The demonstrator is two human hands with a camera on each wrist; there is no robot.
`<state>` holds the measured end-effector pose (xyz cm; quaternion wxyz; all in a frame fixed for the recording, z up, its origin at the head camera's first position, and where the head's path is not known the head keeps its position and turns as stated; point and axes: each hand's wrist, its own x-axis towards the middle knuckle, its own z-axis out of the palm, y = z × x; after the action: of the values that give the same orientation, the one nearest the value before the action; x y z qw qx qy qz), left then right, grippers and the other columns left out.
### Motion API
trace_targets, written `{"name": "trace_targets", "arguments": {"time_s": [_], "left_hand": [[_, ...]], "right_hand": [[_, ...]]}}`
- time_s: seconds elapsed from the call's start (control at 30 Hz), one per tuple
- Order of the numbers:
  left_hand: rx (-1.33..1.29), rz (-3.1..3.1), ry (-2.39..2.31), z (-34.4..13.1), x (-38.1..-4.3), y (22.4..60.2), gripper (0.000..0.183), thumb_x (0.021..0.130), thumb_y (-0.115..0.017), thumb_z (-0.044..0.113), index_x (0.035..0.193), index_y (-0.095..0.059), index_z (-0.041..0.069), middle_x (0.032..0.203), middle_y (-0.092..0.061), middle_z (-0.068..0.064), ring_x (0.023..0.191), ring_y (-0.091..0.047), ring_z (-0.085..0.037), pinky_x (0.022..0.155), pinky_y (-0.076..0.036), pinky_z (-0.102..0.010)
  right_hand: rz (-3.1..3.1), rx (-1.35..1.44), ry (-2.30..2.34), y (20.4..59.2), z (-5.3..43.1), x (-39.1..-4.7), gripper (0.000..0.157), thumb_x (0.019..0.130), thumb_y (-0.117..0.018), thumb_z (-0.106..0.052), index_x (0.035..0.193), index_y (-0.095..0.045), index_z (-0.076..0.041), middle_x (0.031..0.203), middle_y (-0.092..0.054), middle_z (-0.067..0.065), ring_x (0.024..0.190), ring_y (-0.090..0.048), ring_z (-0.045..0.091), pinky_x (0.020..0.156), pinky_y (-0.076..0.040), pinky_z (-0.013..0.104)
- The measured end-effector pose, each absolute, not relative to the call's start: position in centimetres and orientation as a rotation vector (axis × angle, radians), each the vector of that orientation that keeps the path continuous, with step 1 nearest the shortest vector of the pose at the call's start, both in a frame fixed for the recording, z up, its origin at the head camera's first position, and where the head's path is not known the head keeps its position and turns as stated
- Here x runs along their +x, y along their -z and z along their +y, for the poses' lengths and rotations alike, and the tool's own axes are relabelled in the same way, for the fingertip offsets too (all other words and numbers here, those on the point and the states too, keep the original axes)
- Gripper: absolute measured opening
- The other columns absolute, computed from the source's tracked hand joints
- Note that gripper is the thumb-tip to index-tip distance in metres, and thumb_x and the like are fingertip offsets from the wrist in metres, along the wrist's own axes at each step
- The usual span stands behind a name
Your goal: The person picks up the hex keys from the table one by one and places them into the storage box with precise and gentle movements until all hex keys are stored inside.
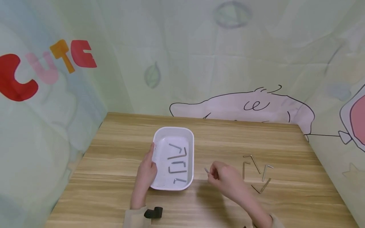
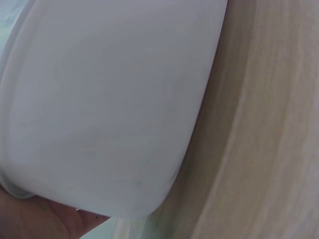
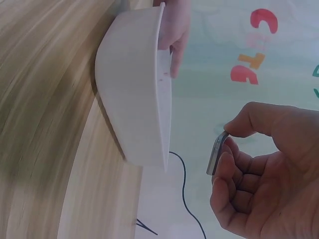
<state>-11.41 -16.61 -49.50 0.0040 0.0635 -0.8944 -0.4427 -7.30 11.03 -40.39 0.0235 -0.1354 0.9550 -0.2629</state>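
My left hand (image 1: 146, 171) grips the left side of a white plastic tray (image 1: 192, 155), with the thumb over the rim. Several L-shaped hex keys (image 1: 178, 171) lie inside, spread along the tray's right half. To the right of the tray, my right hand (image 1: 228, 180) pinches another hex key (image 3: 217, 154) between thumb and curled fingers, held above the table. Most of that key's length shows in the right wrist view; only its tip sticks out in the head view. The tray's outer wall (image 2: 109, 99) fills most of the left wrist view, with part of the left hand below it.
Several more hex keys (image 1: 264, 172), some brassy and some silvery, lie loose on the wooden table (image 1: 122, 136) to the right of my right hand. A printed cloth backdrop (image 1: 128, 63) stands along the table's back and sides. A black band piece (image 1: 154, 212) sits at my left wrist.
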Motion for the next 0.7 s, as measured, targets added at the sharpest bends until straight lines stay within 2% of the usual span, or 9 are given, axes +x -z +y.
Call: {"name": "trace_targets", "arguments": {"time_s": [0.37,0.7], "left_hand": [[0.197,-2.799,1.372,-16.7,-11.5,49.5,0.067,0.094,-0.037,-0.002,0.155,-0.017,0.016,0.156,-0.029,-0.021,0.142,-0.031,-0.039,0.117,-0.028,-0.052],[0.197,-2.809,1.380,-16.6,-11.4,49.3,0.066,0.094,-0.036,-0.002,0.155,-0.017,0.016,0.156,-0.028,-0.020,0.143,-0.029,-0.039,0.117,-0.027,-0.053]], "right_hand": [[2.953,-0.519,0.818,40.1,9.0,-8.8,0.011,0.079,-0.066,-0.017,0.073,-0.057,-0.019,0.061,-0.050,-0.012,0.054,-0.043,0.002,0.046,-0.037,0.016],[2.812,-0.617,0.901,39.6,7.0,-10.6,0.009,0.081,-0.063,-0.014,0.073,-0.058,-0.015,0.062,-0.053,-0.008,0.054,-0.045,0.004,0.046,-0.037,0.016]]}}
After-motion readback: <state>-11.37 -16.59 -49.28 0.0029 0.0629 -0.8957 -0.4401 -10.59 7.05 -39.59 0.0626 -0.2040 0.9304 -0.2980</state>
